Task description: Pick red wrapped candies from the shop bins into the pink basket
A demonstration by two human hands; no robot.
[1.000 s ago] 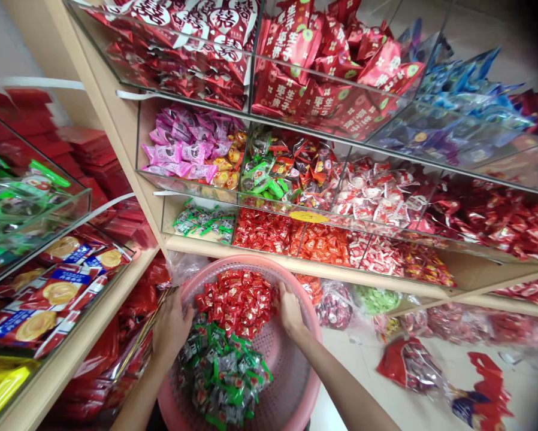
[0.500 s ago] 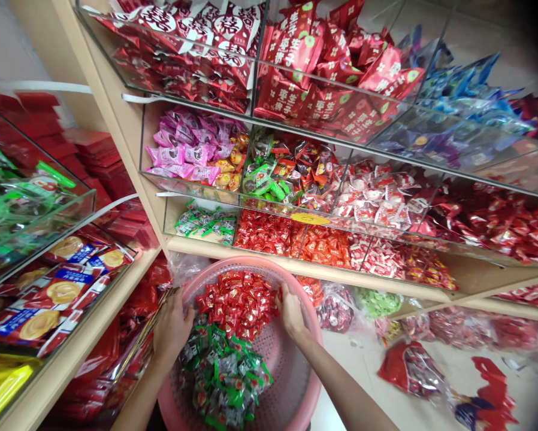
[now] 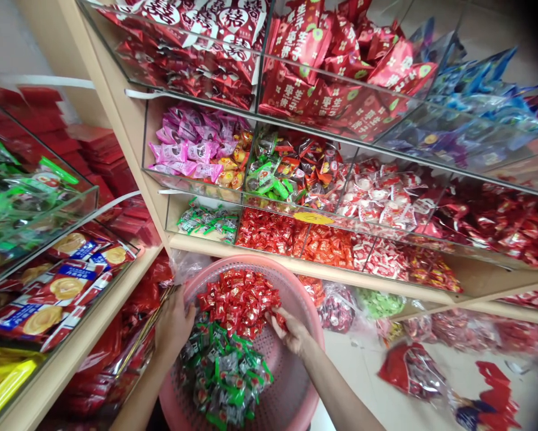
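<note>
A round pink plastic basket with small holes stands in front of me. Red-wrapped candies are heaped in its far part, and green-and-clear wrapped candies in its near part. At the left side of the basket, my left hand grips the rim, its thumb on the inner side. My right hand is inside the basket at the right edge of the red heap. Its fingers are curled round a red candy, which shows partly between them.
Wooden shelves with clear bins of wrapped sweets rise behind the basket. On the left, a shelf holds packaged biscuits and stacked red boxes. Bagged candies and a red bag lie on the floor at right.
My right hand has moved from the basket's right inner side, left and down to the red heap, and turned palm up with fingers curled. The left hand stays on the rim.
</note>
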